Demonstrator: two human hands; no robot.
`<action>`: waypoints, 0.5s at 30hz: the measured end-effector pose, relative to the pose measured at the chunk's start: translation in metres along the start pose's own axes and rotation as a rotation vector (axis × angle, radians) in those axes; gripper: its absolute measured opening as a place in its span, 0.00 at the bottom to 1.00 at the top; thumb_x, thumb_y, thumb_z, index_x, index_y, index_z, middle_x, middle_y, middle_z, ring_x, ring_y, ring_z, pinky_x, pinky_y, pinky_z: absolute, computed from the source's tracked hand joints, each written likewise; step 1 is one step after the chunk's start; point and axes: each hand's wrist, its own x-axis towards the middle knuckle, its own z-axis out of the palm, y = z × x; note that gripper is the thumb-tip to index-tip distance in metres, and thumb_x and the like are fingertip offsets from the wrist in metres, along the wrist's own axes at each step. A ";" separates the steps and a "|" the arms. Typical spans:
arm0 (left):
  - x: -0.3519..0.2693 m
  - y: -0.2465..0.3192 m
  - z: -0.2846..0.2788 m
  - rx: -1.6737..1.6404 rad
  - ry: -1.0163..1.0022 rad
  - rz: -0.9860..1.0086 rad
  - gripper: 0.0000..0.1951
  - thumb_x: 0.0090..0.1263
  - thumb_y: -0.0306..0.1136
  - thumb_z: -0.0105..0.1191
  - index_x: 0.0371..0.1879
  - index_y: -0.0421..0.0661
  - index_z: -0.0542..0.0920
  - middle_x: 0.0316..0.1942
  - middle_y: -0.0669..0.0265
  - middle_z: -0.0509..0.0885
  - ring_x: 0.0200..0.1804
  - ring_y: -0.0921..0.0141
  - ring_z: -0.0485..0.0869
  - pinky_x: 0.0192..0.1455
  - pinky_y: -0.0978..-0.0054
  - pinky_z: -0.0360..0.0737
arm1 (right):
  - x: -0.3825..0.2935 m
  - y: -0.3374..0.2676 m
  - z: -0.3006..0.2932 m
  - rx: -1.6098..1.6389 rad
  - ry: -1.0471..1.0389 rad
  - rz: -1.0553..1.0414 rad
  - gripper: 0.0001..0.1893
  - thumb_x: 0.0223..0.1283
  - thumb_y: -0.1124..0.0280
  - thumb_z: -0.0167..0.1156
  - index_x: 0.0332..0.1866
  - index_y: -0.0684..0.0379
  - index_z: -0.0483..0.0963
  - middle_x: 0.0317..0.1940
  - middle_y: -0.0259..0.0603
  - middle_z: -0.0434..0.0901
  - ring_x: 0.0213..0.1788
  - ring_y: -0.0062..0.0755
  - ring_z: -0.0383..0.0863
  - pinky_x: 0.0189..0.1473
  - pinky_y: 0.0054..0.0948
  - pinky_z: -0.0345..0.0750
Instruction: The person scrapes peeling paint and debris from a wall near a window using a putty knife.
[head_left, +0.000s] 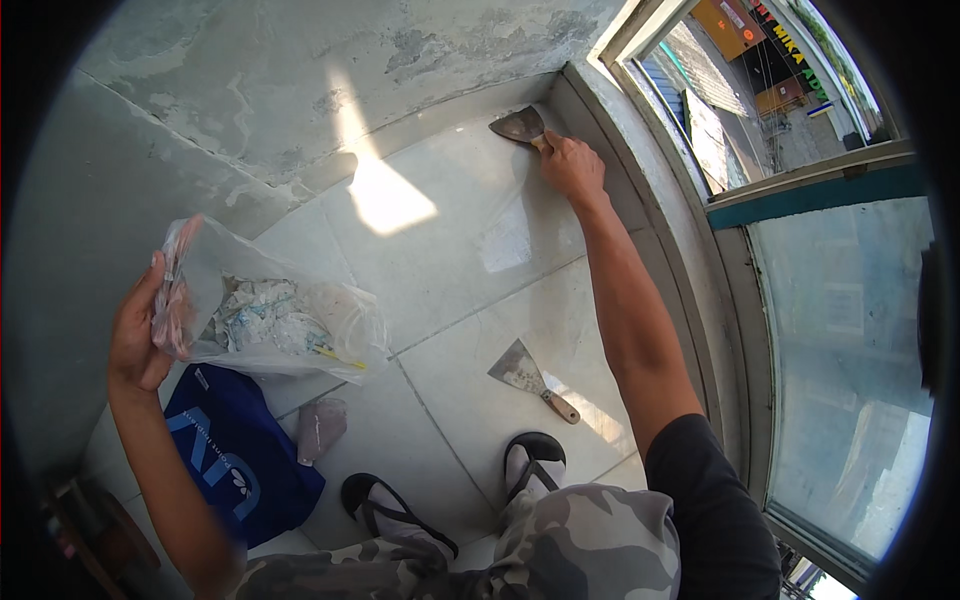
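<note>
My right hand (574, 166) grips the handle of a rounded-blade scraper (520, 125) low in the far corner, where the tiled floor meets the wall base. Its blade points left, close to the skirting. At the left, my left hand (142, 322) holds a clear plastic bag (352, 307) by its rim, thumb outside and fingers showing through the film. Inside the bag lie pale flaky scraps (274, 315) and a thin yellow stick (339, 356). A second scraper, a putty knife (529, 375) with a wooden handle and stained blade, rests on the floor before my right foot.
A blue fabric bag (240, 450) with printing lies beneath my left forearm. Beside it is a pinkish-grey block (322, 429). The back wall (285, 75) has peeling, patchy paint. A window frame (667, 150) and a frosted pane (840, 337) run along the right.
</note>
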 end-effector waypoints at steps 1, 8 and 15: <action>-0.001 0.000 0.001 0.005 0.042 -0.009 0.19 0.80 0.45 0.44 0.55 0.43 0.77 0.34 0.72 0.81 0.35 0.81 0.79 0.38 0.81 0.78 | 0.002 -0.003 0.002 -0.006 -0.068 0.056 0.18 0.66 0.57 0.54 0.58 0.43 0.78 0.47 0.49 0.82 0.49 0.54 0.82 0.52 0.47 0.78; 0.006 -0.001 -0.011 0.014 -0.051 -0.001 0.16 0.80 0.44 0.44 0.51 0.45 0.78 0.27 0.75 0.78 0.26 0.84 0.75 0.28 0.84 0.74 | -0.013 -0.029 0.037 0.188 0.172 0.210 0.17 0.64 0.60 0.55 0.56 0.47 0.78 0.42 0.53 0.81 0.48 0.54 0.81 0.49 0.49 0.78; -0.002 0.004 0.000 -0.013 -0.087 -0.004 0.19 0.80 0.45 0.44 0.55 0.42 0.75 0.35 0.69 0.79 0.34 0.78 0.77 0.37 0.78 0.76 | -0.010 -0.030 0.037 0.183 0.161 0.225 0.19 0.64 0.59 0.55 0.58 0.47 0.78 0.45 0.50 0.81 0.53 0.50 0.79 0.54 0.47 0.73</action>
